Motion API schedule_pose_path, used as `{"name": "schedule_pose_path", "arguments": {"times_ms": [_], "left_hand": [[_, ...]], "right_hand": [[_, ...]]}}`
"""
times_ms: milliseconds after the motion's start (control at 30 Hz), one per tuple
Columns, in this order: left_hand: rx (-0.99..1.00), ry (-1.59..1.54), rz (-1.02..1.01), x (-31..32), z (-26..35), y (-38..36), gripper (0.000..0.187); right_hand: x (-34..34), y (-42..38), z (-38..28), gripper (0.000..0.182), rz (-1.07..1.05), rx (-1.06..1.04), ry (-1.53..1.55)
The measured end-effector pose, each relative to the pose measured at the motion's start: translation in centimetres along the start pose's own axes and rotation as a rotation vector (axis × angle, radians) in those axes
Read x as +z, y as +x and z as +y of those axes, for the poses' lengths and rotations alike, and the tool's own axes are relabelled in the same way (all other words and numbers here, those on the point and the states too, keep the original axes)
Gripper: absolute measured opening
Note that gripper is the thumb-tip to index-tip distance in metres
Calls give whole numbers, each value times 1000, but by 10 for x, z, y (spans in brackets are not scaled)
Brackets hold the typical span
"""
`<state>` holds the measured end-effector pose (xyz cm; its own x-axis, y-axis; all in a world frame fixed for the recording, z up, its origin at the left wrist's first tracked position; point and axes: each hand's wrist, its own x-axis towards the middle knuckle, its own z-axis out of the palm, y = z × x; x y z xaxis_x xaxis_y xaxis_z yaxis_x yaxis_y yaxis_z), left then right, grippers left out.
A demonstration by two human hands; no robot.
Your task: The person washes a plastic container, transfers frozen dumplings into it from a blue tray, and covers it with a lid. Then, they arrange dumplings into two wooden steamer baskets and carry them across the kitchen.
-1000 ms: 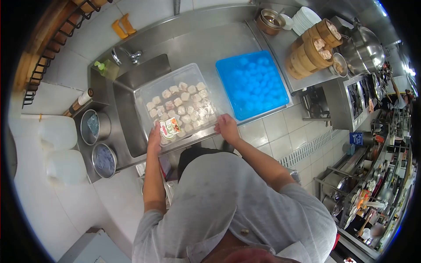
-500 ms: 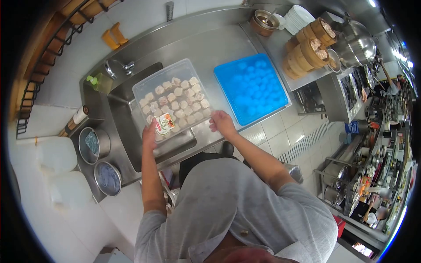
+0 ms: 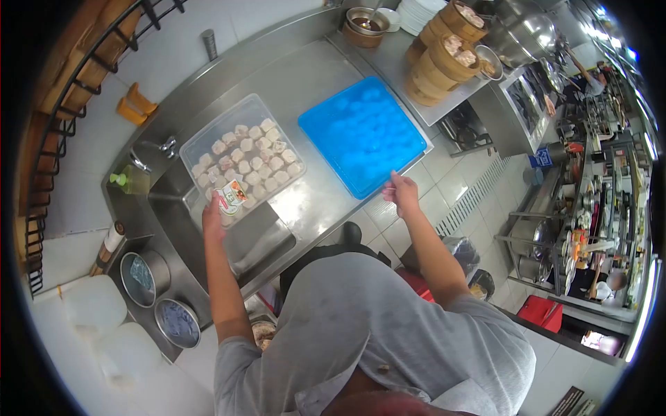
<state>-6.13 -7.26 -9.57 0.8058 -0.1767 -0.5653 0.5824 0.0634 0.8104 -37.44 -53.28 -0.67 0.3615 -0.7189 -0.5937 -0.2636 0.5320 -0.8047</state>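
Note:
A clear plastic container filled with pale dumplings rests over the far side of the sink and the counter beside it. My left hand grips its near-left corner, next to a printed label. To the right, a blue-covered container lies on the steel counter, with rounded shapes showing faintly through the blue. My right hand is at its near edge, fingers loosely curled and apart, with nothing visible in them. Whether the fingertips touch the blue edge is hard to tell.
The sink basin opens nearest my body. Bamboo steamers with dumplings stand at the back right, near stacked plates. Metal bowls with cloths sit at left. A soap bottle is by the tap.
My right hand has moved from the clear container's right corner to the near edge of the blue one. My left hand keeps its grip. The head view has turned rightward.

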Motion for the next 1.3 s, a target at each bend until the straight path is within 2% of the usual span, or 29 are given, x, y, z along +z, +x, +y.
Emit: {"name": "schedule_pose_path", "arguments": {"times_ms": [167, 367, 400, 500, 700, 833, 933, 1033, 1067, 1167, 1200, 1300], "left_hand": [[-9, 35, -8, 25, 22, 6, 62], [10, -3, -29, 27, 24, 16, 57], [2, 3, -30, 32, 25, 15, 56], [-29, -58, -64, 37, 30, 11, 53], [-9, -40, -49, 35, 27, 14, 53], [-8, -38, -86, 32, 24, 19, 67], [-22, 34, 89, 56, 35, -4, 84], [-10, 3, -56, 51, 17, 16, 96], [0, 42, -40, 44, -1, 38, 98], [-21, 59, -120, 67, 0, 37, 103], [6, 179, -7, 71, -7, 44, 107], [71, 360, 16, 77, -8, 58, 110]], "right_hand": [[12, 23, -8, 32, 41, 0, -38], [15, 33, 0, 21, 25, -67, 191], [18, 32, -1, 14, -1, -78, 254], [38, 17, -25, 14, -117, -59, 498], [53, 57, -24, 28, -348, 113, 510], [48, 55, -34, 46, -439, 2, 639], [38, 30, -39, 62, -477, -51, 734], [39, 14, -29, 61, -473, -113, 716], [44, 11, -30, 61, -476, -120, 720], [58, 6, -39, 58, -473, -128, 734], [66, 10, -41, 57, -465, -121, 735], [94, 12, -34, 50, -463, -82, 715]]}}
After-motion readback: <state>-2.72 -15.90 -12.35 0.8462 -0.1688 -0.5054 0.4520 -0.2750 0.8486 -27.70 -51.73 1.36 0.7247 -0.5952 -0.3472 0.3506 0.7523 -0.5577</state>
